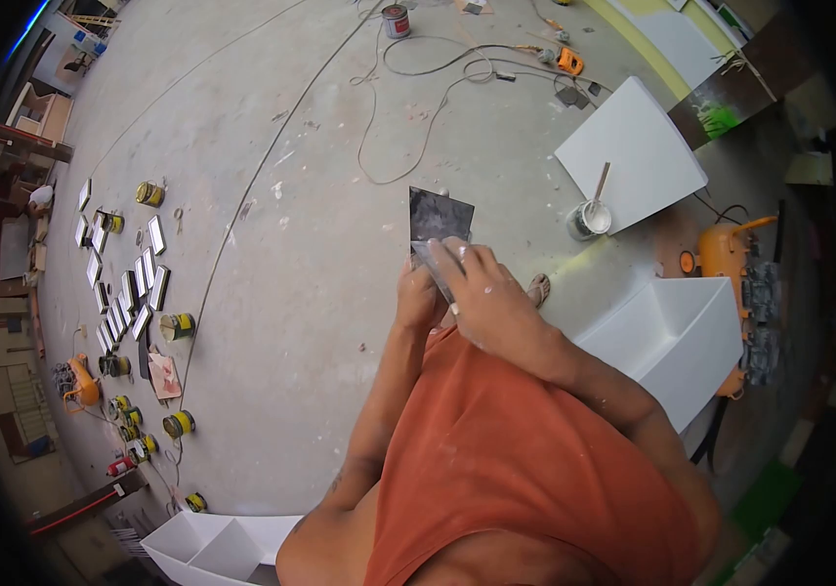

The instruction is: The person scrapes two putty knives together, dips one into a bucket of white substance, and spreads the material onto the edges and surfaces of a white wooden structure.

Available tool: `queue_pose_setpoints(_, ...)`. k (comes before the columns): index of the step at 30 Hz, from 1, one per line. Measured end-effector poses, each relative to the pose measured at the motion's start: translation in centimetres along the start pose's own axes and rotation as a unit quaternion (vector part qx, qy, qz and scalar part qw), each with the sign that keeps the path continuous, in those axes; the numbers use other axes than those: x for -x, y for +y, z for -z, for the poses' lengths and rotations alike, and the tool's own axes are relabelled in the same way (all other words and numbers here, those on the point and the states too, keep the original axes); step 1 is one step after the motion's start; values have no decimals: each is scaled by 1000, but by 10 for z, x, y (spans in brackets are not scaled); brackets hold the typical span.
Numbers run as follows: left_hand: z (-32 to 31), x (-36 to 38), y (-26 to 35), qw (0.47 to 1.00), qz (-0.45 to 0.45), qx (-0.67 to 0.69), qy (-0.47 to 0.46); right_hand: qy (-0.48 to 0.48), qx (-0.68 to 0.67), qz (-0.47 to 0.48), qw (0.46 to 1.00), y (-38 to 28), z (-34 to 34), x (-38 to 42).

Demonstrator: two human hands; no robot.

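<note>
My left hand [421,296] is closed around the near end of a dark flat plate [440,213] smeared with pale putty or dust, held up in front of my body. My right hand [491,296] presses close beside it, with white specks on its fingers. Between its fingers and thumb it grips a thin grey scraper [434,271], whose edge overlaps the near part of the plate. The left fingers are partly hidden behind the plate and scraper.
At right stand an open can of white paste [589,221] with a stick, a white panel [633,156], a white box [677,332] and an orange compressor [723,252]. Cables [369,127] cross the floor. Small framed panels [132,288] and several yellow cans [177,326] lie left.
</note>
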State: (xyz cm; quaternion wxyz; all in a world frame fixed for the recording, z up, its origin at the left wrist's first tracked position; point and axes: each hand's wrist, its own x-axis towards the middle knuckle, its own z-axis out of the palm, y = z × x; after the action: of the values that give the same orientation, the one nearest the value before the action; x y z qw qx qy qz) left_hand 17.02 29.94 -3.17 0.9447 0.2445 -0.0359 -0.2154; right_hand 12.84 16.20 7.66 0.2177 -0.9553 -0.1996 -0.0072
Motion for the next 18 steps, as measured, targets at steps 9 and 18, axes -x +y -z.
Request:
queue_pose_setpoints(9, -6, 4, 7, 995, 46, -55, 65, 30, -5, 11, 999, -1, 0, -9)
queue_pose_setpoints(18, -4, -7, -6, 980, 47, -144, 130, 132, 0, -74, 988, 27, -25, -26)
